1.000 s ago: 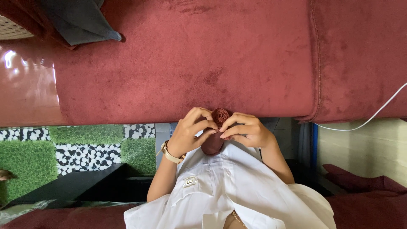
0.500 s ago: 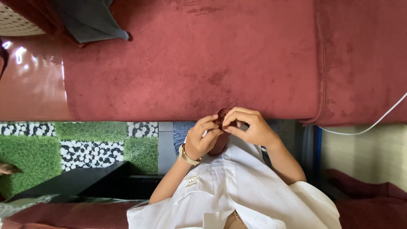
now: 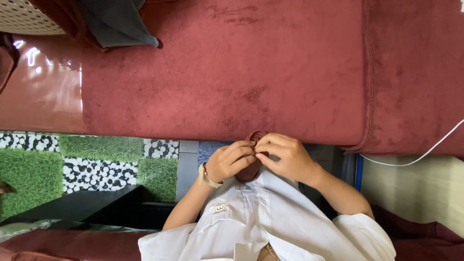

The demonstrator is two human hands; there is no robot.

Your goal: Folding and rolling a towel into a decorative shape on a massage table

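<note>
Both my hands meet in front of my white shirt (image 3: 261,222), at the near edge of a dark red velvet cushion (image 3: 232,77). My left hand (image 3: 231,162), with a pale watch on the wrist, and my right hand (image 3: 286,159) pinch a small dark red rolled piece of fabric (image 3: 254,137) between their fingertips. More of the same dark red material (image 3: 248,172) shows below the fingers, against my collar. The fingers hide most of it.
A grey cloth (image 3: 118,21) lies at the cushion's far left, by a woven basket (image 3: 24,17). A glossy red surface (image 3: 43,96) adjoins on the left. Below lie a green turf and pebble mat (image 3: 72,159) and a black block (image 3: 96,205). A white cable (image 3: 420,154) runs right.
My hands have closed in tighter on the rolled red piece and sit a little lower and further right in view. The view itself has shifted slightly.
</note>
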